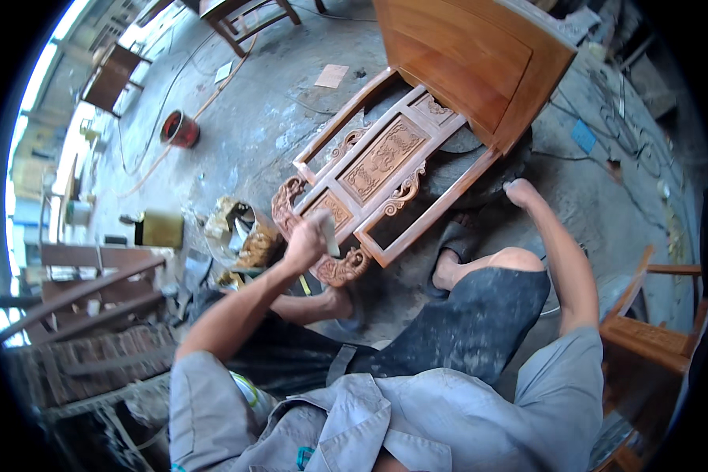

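Gripping a pale flat pad (330, 235), the left hand (305, 241) is showing over the reddish-brown carved wooden chair (384, 160), upper centre; the right hand (521, 193) is forming a fist, contents unclear. Lopsided pressure could be tipping it.

Upper right of frame: seat panel (460, 63), smooth orange-brown wood, glossy. Centre: carved backrest (381, 161), wood; rails matt, dusty-looking; panels rough with relief. Floor (259, 118): concrete-like, matt, stained. Bottom: shirt (464, 409), creased matt cloth; trousers (468, 322), dark cloth, pale-flecked. Left: boxy can (163, 228), apparently metal.
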Demonstrator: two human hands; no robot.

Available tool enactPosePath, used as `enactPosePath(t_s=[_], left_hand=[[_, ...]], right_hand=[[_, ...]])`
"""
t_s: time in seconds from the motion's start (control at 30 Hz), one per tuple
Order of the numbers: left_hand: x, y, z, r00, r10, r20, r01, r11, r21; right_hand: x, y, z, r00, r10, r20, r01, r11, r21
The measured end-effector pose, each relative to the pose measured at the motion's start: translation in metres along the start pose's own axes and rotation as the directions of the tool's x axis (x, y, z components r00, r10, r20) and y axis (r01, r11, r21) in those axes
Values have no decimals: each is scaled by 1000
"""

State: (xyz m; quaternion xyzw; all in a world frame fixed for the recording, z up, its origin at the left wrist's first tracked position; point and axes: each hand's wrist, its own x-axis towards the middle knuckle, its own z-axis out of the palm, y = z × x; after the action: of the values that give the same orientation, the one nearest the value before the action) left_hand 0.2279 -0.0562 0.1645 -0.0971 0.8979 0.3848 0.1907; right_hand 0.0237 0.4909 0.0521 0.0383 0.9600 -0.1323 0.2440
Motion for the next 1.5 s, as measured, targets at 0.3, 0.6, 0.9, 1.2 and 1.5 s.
enactPosePath(t_s=[0.3,0.6,0.9,1.2,1.5], left_hand=[[-29,119,-66,900,228,-372,-366,859,-359],[-33,119,-69,960,245,-134,-251,547,-798],[-3,93,-80,968,245,-51,-207,671,-712],[9,55,-58,974,104,199,79,671,-737],[56,9,31,796,-152,586,566,528,-633]], right_hand=[[-248,-283,-133,650,-721,-238,641,354,681],[-235,-347,-65,684,-728,44,-17,45,999],[-237,-365,-58,753,-652,-87,166,62,984],[-208,-361,-2,774,-621,125,-95,82,992],[-206,-303,90,738,-663,129,618,740,267]])
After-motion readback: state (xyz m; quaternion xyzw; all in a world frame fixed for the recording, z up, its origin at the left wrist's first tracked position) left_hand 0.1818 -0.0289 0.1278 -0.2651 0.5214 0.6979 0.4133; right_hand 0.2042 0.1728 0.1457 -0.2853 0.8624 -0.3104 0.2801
